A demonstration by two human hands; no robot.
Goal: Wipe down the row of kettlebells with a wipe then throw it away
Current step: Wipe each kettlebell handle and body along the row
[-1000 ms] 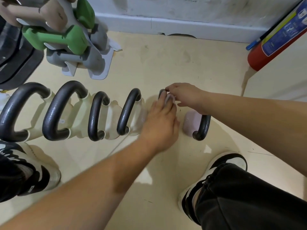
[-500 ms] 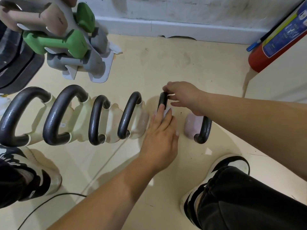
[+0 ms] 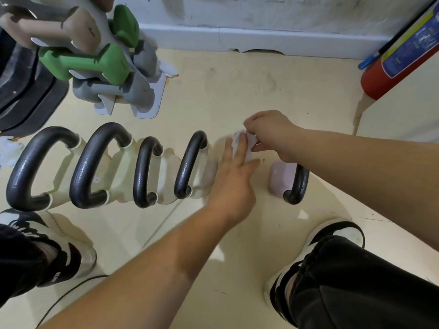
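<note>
So the left hand [image 3: 234, 184] lies flat, fingers [image 3: 227, 154] straight, on the wipe [image 3: 240, 144] in the row of kettlebells [image 3: 189, 163], while the right hand [image 3: 270, 135] pinches its top edge.

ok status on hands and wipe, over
Right hand pinches crumpled white wipe. Left hand flat, straight fingers on the wipe. Pale pink kettlebell with black handle just below right wrist, nothing in the way.
</note>
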